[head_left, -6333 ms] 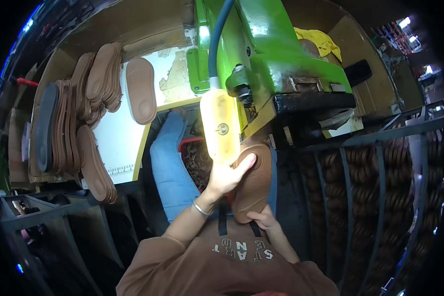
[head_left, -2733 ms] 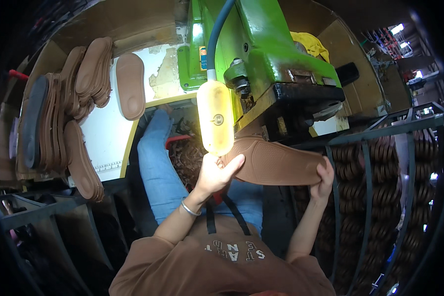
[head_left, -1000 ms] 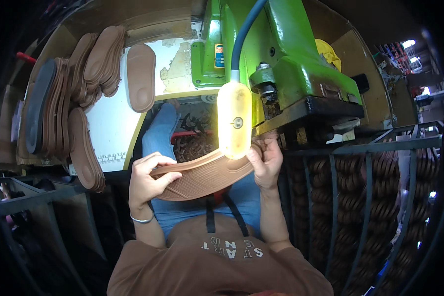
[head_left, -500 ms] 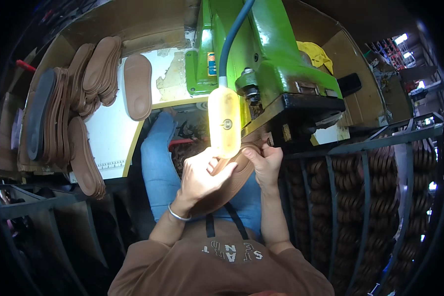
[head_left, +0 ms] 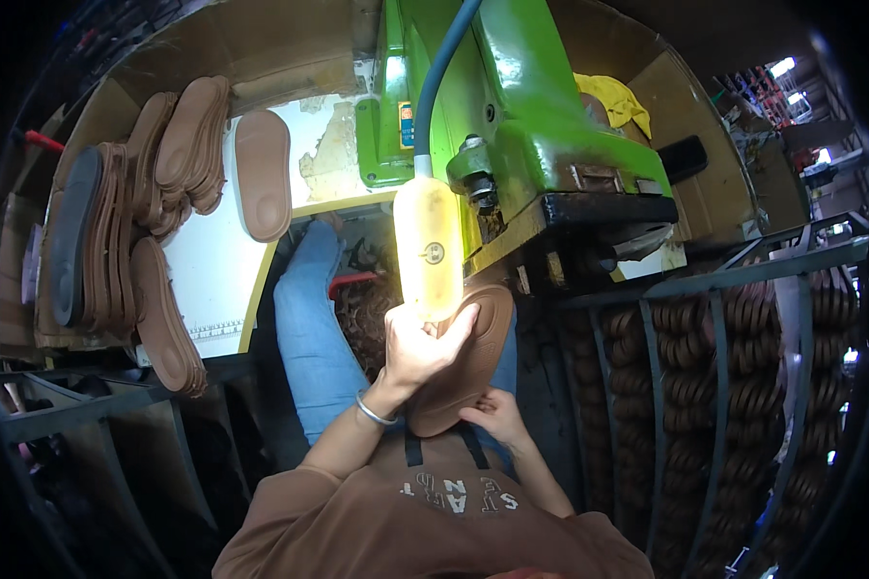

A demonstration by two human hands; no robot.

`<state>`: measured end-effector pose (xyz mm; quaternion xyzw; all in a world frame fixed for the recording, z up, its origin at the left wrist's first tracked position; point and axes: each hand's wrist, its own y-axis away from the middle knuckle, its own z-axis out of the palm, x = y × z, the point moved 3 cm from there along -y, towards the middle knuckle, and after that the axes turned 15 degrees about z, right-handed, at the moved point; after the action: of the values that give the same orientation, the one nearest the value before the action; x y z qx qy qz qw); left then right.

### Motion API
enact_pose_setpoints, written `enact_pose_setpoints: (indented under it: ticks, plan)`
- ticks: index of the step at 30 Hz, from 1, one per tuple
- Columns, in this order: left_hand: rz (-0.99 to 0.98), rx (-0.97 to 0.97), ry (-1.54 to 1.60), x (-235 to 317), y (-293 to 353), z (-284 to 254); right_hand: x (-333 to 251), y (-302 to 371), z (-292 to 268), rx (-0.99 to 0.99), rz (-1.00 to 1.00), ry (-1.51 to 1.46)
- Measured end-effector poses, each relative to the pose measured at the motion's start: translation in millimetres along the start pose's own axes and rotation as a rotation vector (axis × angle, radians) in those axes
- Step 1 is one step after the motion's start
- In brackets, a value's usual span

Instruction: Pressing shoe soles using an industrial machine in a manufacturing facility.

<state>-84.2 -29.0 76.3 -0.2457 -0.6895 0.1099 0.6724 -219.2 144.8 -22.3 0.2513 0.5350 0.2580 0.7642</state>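
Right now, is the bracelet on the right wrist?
No, the bracelet circles the left wrist, while the left hand holds the brown sole.

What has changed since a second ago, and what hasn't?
The sole, then bowed crosswise, now slants from upper right to lower left. The left hand went right, from the sole's left end to its upper part below the lamp. The right hand left the end near the machine and came down to the lower edge. Piled soles, machine and lamp stayed put.

The middle is brightly lit around a glowing yellow lamp (head_left: 429, 246); glare is caught on the green machine (head_left: 541, 116); the outer metal racks (head_left: 77, 416) are shown dim and visibly bent.
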Motion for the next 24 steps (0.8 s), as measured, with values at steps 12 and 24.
enact_pose_setpoints:
  ticks: [12,24]
  plan:
    - [-0.171,-0.031,0.138,-6.3,8.3,0.3,0.5,3.8,8.0,-0.005,0.013,-0.051]
    - [-0.307,0.032,0.42,5.8,16.0,-4.2,-79.1,58.0,-87.4,0.364,-0.409,-0.25]
